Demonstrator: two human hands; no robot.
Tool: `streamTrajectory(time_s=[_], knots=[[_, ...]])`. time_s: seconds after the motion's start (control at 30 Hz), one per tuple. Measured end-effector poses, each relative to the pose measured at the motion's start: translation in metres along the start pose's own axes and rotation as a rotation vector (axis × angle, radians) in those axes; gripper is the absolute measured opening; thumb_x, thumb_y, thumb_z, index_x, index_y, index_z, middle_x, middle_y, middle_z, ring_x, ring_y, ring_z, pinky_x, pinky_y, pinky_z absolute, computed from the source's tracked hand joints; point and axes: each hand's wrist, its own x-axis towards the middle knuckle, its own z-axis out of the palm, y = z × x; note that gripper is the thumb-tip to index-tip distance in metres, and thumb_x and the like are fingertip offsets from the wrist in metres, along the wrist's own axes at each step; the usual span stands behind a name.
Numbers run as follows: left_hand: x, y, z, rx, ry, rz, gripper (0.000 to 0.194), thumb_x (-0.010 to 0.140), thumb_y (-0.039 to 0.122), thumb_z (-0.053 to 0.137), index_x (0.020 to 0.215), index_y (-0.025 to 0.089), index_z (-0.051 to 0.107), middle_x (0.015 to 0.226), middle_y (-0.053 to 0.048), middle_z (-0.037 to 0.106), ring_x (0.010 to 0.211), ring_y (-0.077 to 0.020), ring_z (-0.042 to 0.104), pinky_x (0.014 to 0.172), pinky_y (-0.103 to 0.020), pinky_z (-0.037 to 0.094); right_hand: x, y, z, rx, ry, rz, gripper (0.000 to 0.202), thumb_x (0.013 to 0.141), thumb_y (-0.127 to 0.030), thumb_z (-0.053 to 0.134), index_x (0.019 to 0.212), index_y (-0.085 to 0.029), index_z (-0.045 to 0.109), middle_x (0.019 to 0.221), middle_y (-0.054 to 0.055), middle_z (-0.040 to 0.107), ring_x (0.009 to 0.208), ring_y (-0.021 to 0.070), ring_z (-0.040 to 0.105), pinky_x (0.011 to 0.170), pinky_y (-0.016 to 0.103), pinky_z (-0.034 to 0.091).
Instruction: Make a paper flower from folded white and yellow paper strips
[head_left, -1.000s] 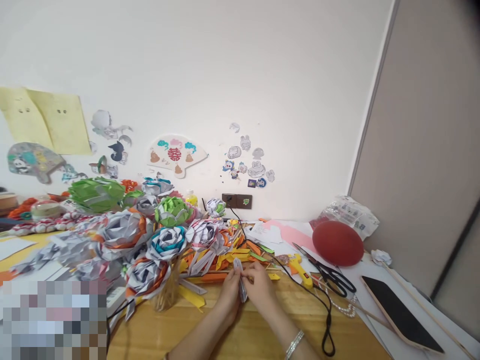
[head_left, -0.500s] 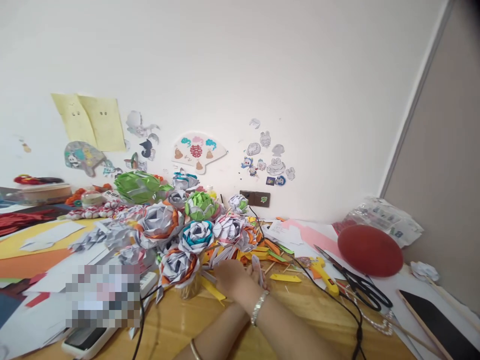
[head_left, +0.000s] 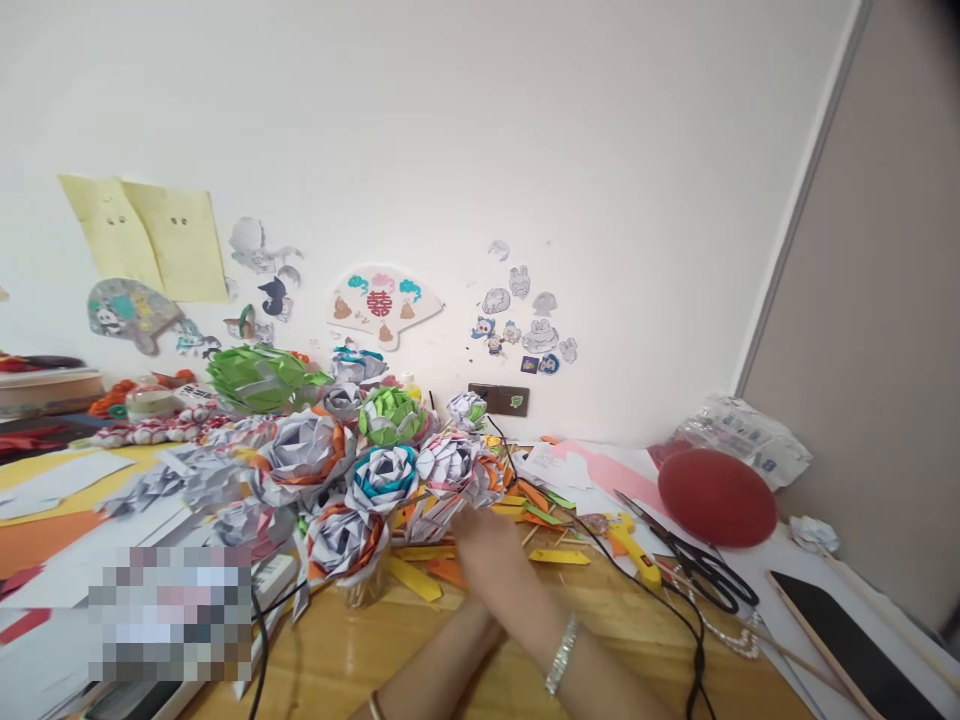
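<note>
My right hand, with a silvery bracelet at the wrist, is beside the paper strips just right of the folded paper flowers. Its fingers are blurred, so what they hold is unclear. The right forearm crosses over the left one. My left hand is hidden behind the right; only its wrist and forearm show, with a thin bangle. Orange and yellow paper strips lie around the hands. A white and orange paper flower stands in a clear cup to the left.
A black cable runs past a yellow glue gun and black scissors. A red round object and a phone are at the right. Paper sheets cover the left side.
The view has shifted right. My right hand has turned and now covers the left hand. The folded pale strip seen earlier at the fingers no longer shows.
</note>
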Motion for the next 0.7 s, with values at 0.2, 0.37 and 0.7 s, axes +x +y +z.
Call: streamTrajectory(time_s=[0.2, 0.37, 0.7], knots=[[-0.006, 0.008, -0.007, -0.325, -0.106, -0.173, 0.034, 0.064, 0.046, 0.063, 0.077, 0.014, 0.061, 0.071, -0.006, 0.066, 0.065, -0.0199, 0.061, 0.063, -0.029, 0.045, -0.022, 0.044, -0.020, 0.106, 0.156, 0.115, 0.029, 0.082, -0.009, 0.042, 0.104, -0.016, 0.061, 0.097, 0.008, 0.065, 0.090, 0.0188, 0.060, 0.077, 0.026, 0.043], [-0.006, -0.001, -0.007, -0.371, -0.122, -0.147, 0.040, 0.056, 0.050, 0.070, 0.072, 0.014, 0.060, 0.066, -0.003, 0.064, 0.066, -0.0169, 0.059, 0.066, -0.027, 0.044, -0.033, 0.053, 0.001, 0.050, 0.215, 0.192, 0.025, 0.084, -0.011, 0.041, 0.085, -0.015, 0.066, 0.082, 0.008, 0.064, 0.078, 0.0189, 0.058, 0.071, 0.026, 0.042], [-0.007, 0.003, -0.006, -0.297, -0.137, -0.225, 0.045, 0.052, 0.052, 0.071, 0.070, 0.014, 0.057, 0.061, -0.002, 0.062, 0.060, -0.0169, 0.058, 0.061, -0.027, 0.042, -0.033, 0.052, -0.010, -0.125, 0.145, 0.147, 0.026, 0.084, -0.016, 0.042, 0.082, -0.018, 0.068, 0.084, 0.009, 0.059, 0.081, 0.0211, 0.056, 0.068, 0.028, 0.042]])
